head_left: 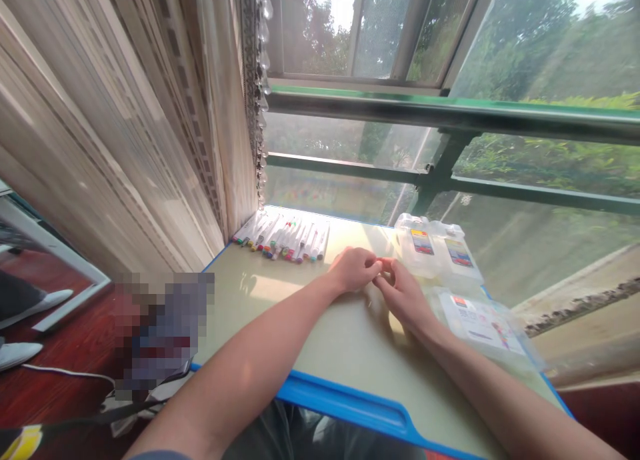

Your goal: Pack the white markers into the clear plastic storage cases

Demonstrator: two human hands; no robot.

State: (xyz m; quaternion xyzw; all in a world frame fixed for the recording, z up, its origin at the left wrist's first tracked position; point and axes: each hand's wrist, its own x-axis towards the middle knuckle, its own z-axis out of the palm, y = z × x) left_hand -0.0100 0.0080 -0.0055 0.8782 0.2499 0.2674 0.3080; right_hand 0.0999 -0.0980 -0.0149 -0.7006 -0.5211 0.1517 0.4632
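Note:
Over the middle of a pale table with a blue rim (350, 400), my left hand (354, 270) and my right hand (401, 290) meet at the fingertips. Both have their fingers curled and pressed together. Whatever may be between them is hidden or too small to make out. To the left of my hands lies a row of white markers (285, 239) with coloured ends, several of them side by side. Beyond my right hand are two clear plastic cases (417, 260) (453, 267) with labels. A clear package with a printed white label (483, 323) lies beside my right forearm.
A window with a green rail (450, 113) runs along the table's far side. A striped curtain (150, 113) hangs at the left. Below, a white cable (70, 372) crosses the red floor, near a person's shoes (37, 310) and a white metal frame (75, 303).

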